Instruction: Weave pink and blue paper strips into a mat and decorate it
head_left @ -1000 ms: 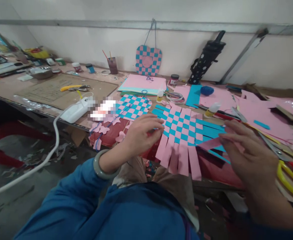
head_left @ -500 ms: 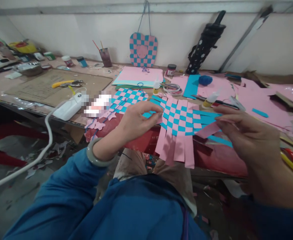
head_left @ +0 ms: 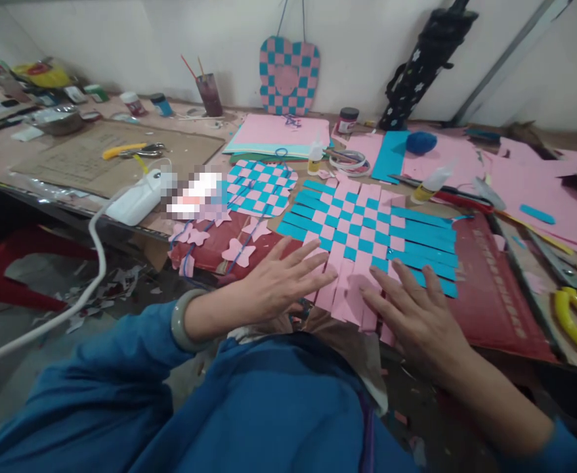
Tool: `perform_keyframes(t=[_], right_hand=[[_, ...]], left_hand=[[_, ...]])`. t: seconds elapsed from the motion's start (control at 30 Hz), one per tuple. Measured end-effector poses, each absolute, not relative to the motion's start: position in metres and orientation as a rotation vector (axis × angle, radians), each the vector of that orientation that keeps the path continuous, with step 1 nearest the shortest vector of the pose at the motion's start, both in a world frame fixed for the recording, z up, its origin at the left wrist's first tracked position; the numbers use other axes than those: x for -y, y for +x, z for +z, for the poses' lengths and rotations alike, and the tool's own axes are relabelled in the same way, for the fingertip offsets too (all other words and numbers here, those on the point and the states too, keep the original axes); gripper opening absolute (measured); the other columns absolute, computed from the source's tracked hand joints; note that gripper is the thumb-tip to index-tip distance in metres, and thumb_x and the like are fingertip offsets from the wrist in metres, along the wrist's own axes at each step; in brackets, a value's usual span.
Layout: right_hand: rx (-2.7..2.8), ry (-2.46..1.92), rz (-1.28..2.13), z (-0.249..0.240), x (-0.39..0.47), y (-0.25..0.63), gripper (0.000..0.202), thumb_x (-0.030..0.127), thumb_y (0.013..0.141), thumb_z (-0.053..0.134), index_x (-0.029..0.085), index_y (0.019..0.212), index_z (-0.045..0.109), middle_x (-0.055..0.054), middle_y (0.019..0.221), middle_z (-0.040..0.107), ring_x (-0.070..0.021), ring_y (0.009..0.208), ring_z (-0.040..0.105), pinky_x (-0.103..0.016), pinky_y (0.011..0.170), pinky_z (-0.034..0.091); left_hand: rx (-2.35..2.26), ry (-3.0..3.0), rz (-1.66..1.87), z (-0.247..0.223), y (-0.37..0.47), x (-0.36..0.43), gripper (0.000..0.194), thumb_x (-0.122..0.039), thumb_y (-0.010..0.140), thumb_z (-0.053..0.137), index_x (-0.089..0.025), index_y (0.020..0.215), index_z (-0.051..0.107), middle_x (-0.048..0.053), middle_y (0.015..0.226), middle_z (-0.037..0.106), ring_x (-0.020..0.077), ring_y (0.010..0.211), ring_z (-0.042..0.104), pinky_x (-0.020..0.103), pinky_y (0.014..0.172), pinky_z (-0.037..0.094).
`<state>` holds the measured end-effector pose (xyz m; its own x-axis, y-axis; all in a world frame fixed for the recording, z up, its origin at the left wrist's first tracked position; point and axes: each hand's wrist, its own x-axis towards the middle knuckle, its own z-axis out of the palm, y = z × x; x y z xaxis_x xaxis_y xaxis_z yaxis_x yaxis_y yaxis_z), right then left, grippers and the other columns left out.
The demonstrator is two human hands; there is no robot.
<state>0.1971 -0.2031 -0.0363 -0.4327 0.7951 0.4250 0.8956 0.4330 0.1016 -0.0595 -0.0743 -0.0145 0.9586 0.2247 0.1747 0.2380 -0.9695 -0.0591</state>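
pink and blue strips, thin and paper-like, interlaced in a checkered woven mat (head_left: 352,226); head view. the mat lies at the near edge of the long cluttered counter (head_left: 2,161), partly over a flat red board with pale lettering (head_left: 495,282). flat pink strip ends (head_left: 346,286) run toward the person's lap, and flat blue strip ends (head_left: 430,233) fan out on both sides. the bare left hand (head_left: 281,286) is over the pink ends at the mat's near left corner, its grip spread, fingers apart and pinching nothing. the bare right hand (head_left: 419,312) is at the near right corner, its grip likewise spread; whether either hand presses or only hovers cannot be told.

handling, as judged: the mat should be very light and pliant, firmer in the woven centre, limp along the free ends. strips of this kind would likely slide within the weave and crease if bent sharply. the sound hold is a flat palm on the checkered middle, with a single strip pinched close to its root; lifting by the loose ends would risk drawing them out. just beyond its left side lies a rounded checkered piece with blue cord (head_left: 261,187).
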Motion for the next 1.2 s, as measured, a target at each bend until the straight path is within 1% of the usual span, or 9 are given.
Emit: perform_keyframes(t=[0.1,0.23,0.3,0.4,0.6,0.73,0.83,1.1,1.2], right_hand=[[2.319,-1.397,-0.467,-0.037,0.196,0.185,0.03,0.02,0.09,0.047,0.019,0.119,0.057,-0.013,0.132,0.055,-0.0322,0.138,0.029,-0.063,0.11,0.02],[2.294,-1.277,-0.412,-0.034,0.19,0.178,0.027,0.035,0.09,0.052,0.021,0.112,0.061,-0.011,0.128,0.059,-0.0321,0.135,0.035,-0.063,0.109,0.02],[2.301,-1.251,-0.433,-0.033,0.188,0.176,0.023,0.029,0.09,0.053,0.022,0.109,0.062,-0.01,0.127,0.06,-0.0306,0.134,0.038,-0.063,0.109,0.021],[2.309,-1.218,-0.476,-0.029,0.185,0.176,0.019,0.02,0.088,0.051,0.023,0.102,0.064,-0.008,0.125,0.061,-0.0288,0.133,0.04,-0.061,0.11,0.022],[2.194,-1.309,-0.395,-0.011,0.167,0.188,0.02,0.015,0.084,0.052,0.025,0.093,0.068,-0.004,0.12,0.065,-0.0262,0.127,0.048,-0.056,0.108,0.031],[2.012,-1.43,-0.213,0.006,0.149,0.196,0.017,0.028,0.089,0.053,0.025,0.09,0.069,-0.002,0.108,0.07,-0.0253,0.12,0.055,-0.052,0.102,0.04],[1.888,-1.491,-0.113,0.015,0.137,0.199,0.019,0.034,0.089,0.054,0.024,0.09,0.07,-0.002,0.102,0.071,-0.0249,0.116,0.058,-0.05,0.1,0.044],[1.605,-1.64,0.014,0.039,0.107,0.21,0.025,0.035,0.077,0.064,0.018,0.093,0.074,-0.005,0.1,0.071,-0.0221,0.094,0.066,-0.037,0.088,0.05],[1.582,-1.738,-0.044,0.052,0.097,0.216,0.021,0.035,0.075,0.067,0.014,0.07,0.07,0.001,0.062,0.063,-0.0127,0.064,0.058,-0.026,0.067,0.047]], left_hand=[[0.315,-2.947,-0.407,-0.025,-0.051,0.08,0.04,-0.026,0.091,0.05,-0.023,0.131,0.05,0.008,0.142,0.049,0.0265,0.137,0.038,0.049,0.107,0.033],[0.186,-2.904,-0.577,-0.029,-0.047,0.079,0.029,-0.034,0.094,0.046,-0.022,0.116,0.06,0.006,0.127,0.062,0.0224,0.128,0.049,0.04,0.1,0.042],[0.152,-2.897,-0.656,-0.028,-0.047,0.077,0.027,-0.035,0.093,0.048,-0.02,0.111,0.063,0.006,0.119,0.066,0.0211,0.122,0.055,0.035,0.095,0.045],[0.101,-2.907,-0.771,-0.025,-0.047,0.076,0.023,-0.023,0.093,0.046,-0.016,0.106,0.065,0.006,0.107,0.071,0.0176,0.108,0.063,0.029,0.087,0.05],[0.343,-2.983,-0.611,-0.003,-0.036,0.067,0.024,-0.018,0.09,0.045,-0.018,0.103,0.066,0.006,0.091,0.073,0.0128,0.078,0.068,0.021,0.068,0.051],[0.642,-2.976,-0.555,0.019,-0.018,0.052,0.026,-0.024,0.092,0.044,-0.022,0.102,0.068,0.003,0.082,0.073,0.0144,0.07,0.066,0.023,0.062,0.047],[0.721,-3.0,-0.58,0.033,-0.005,0.038,0.027,-0.027,0.091,0.045,-0.023,0.102,0.069,0.003,0.087,0.074,0.0165,0.073,0.066,0.026,0.063,0.046],[0.77,-3.145,-0.747,0.06,0.015,0.008,0.025,-0.027,0.09,0.049,-0.017,0.083,0.071,0.003,0.077,0.071,0.0175,0.076,0.066,0.031,0.073,0.049],[0.753,-3.206,-0.916,0.07,0.019,0.003,0.024,-0.023,0.088,0.05,-0.017,0.075,0.069,0.001,0.067,0.067,0.0156,0.071,0.065,0.03,0.072,0.05]])
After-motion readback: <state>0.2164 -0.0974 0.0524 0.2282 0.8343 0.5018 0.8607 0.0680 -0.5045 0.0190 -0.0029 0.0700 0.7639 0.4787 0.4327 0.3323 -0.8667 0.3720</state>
